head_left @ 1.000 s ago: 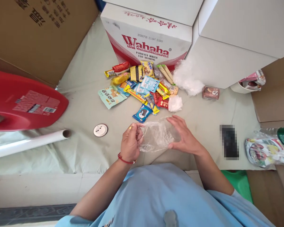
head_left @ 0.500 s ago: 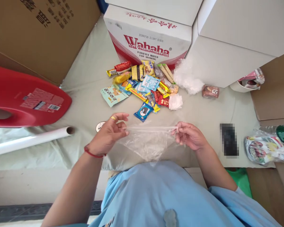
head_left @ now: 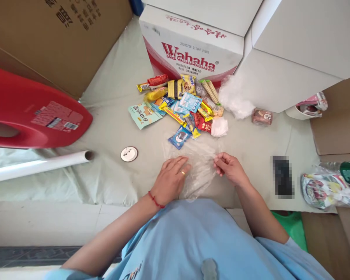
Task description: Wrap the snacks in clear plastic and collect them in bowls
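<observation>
A clear plastic bag (head_left: 200, 167) lies crumpled on the cloth-covered table close to my body. My left hand (head_left: 172, 177), with a ring and a red cord bracelet, rests on the bag's left side, palm down and fingers stretched out. At the bag's right edge, my right hand (head_left: 231, 167) pinches the film between thumb and fingers. Just beyond the bag is a blue snack packet (head_left: 179, 137), at the near end of a heap of small wrapped snacks (head_left: 175, 112). A pale green snack pouch (head_left: 145, 115) lies on the heap's left.
Behind the snacks stands a Wahaha water carton (head_left: 189, 54), with white boxes (head_left: 297, 74) to its right. On the left are a red plastic jug (head_left: 58, 112), a white roll (head_left: 46, 165) and a round badge (head_left: 129, 154). A pixelated dark object (head_left: 282, 177) lies right.
My left hand has let go of the bag's left top corner and moved right, onto the film. The bag, stretched between both hands before, now lies bunched. The badge is fully uncovered.
</observation>
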A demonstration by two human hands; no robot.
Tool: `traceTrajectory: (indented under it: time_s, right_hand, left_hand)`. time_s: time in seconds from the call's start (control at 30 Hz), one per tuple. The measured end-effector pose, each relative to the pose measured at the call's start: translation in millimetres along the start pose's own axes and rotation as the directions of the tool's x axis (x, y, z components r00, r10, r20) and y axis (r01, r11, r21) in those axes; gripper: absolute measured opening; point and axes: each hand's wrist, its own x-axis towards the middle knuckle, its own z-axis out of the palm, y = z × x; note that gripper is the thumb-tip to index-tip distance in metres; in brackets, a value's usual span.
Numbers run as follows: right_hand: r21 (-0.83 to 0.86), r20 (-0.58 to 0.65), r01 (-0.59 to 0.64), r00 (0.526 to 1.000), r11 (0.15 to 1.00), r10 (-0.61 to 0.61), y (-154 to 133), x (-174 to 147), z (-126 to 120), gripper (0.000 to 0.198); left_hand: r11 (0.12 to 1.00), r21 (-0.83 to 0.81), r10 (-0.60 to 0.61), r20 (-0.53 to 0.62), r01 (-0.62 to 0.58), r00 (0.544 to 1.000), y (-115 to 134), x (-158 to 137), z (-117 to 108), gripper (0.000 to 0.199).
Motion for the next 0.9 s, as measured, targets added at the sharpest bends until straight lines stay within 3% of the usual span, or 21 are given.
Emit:
traceTrajectory:
  time_s: [0.1,0.23,0.33,0.4,0.43,0.57,0.63,0.7,0.8,0.9]
  right_hand:
    - [-0.115,-0.077,0.016,0.997,0.993,-0.025,5,11,-30,0.046]
    - [-0.391,-0.174,0.059,0.975,0.918,-0.137,2,23,-69,0.039]
    - [-0.630,-0.276,0.161,0.868,0.760,-0.413,-18,41,-86,0.031]
    - [-0.728,-0.251,0.219,0.797,0.649,-0.550,-38,62,-86,0.028]
    - [-0.755,-0.217,0.243,0.783,0.608,-0.583,-48,75,-82,0.030]
    - [-0.780,-0.043,0.295,0.855,0.552,-0.517,-69,121,-55,0.063]
    - [-0.785,0.010,0.293,0.887,0.546,-0.461,-67,131,-46,0.059]
    - [-0.779,-0.023,0.262,0.896,0.570,-0.444,-59,132,-50,0.045]
    - [-0.760,-0.224,0.140,0.861,0.635,-0.457,-53,125,-78,0.039]
    - [-0.794,-0.363,0.047,0.763,0.606,-0.535,-68,120,-107,0.048]
  left_hand:
    - [0.999,0.011,-0.047,0.103,0.046,0.994,-30,-29,11,0.045]
    - [0.997,-0.079,-0.015,0.124,0.025,0.992,-55,-47,-12,0.052]
    - [0.989,-0.113,-0.097,-0.021,0.094,0.995,-53,-33,-36,0.043]
    - [0.993,-0.048,-0.109,-0.114,0.105,0.987,-44,-15,-41,0.035]
    - [0.995,0.004,-0.093,-0.133,0.095,0.987,-39,-6,-39,0.032]
    - [0.989,0.144,-0.016,-0.002,0.016,1.000,-23,17,-9,0.036]
    - [0.982,0.186,-0.053,0.077,0.038,0.996,-21,14,8,0.045]
    - [0.972,0.219,-0.114,0.112,0.087,0.987,-23,3,20,0.049]
    - [0.962,0.245,-0.151,0.122,0.118,0.981,-25,-13,27,0.052]
    - [0.957,0.261,-0.158,0.120,0.123,0.980,-23,-18,26,0.054]
